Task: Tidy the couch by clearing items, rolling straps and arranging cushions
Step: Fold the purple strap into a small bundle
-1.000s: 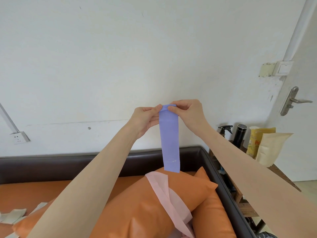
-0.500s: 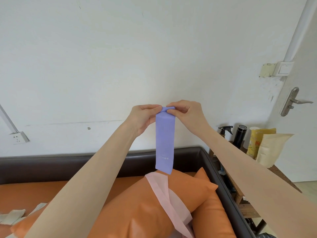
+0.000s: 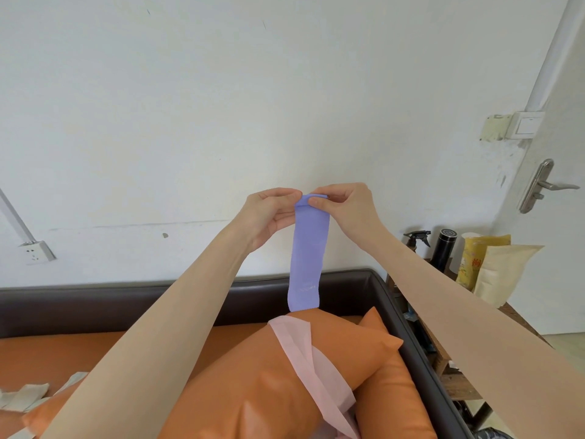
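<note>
Shorter purple strap (image 3: 307, 255), both hands (image 3: 269, 217) pinching

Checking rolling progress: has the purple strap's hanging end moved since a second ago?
Yes. The purple strap has shortened upward; its lower end now hangs level with the couch backrest instead of overlapping the orange cushion.

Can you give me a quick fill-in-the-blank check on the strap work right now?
1. Both hands pinch the top of the ____ strap.
2. The pink strap lies draped over an ____ cushion.
3. The left hand and right hand hold the strap's ____ end.

Missing: purple; orange; upper
</note>
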